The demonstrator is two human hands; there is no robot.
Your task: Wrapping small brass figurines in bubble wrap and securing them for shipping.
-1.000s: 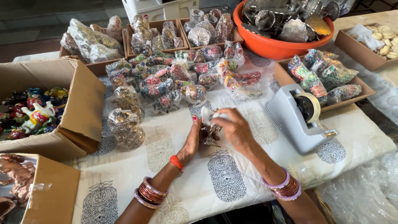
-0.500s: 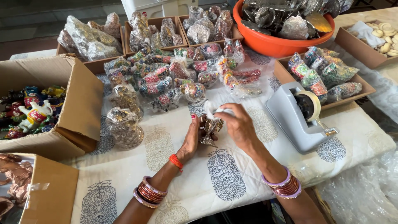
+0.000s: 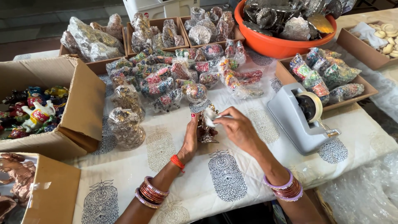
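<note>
head view: two hands, left hand point(image 3: 191, 137) and right hand point(image 3: 237, 128), hold one figurine point(image 3: 206, 130).

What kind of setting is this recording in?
Probably a small handicraft packing workspace: plastic-wrapped figurines lie in rows on the table, cardboard boxes hold painted ones, and a tape dispenser stands by the hands wrapping a small figurine.

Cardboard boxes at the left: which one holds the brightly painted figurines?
The large open cardboard box at mid-left: it holds the multicoloured painted figurines. The smaller box at the bottom left corner holds a copper-coloured figure instead.
</note>
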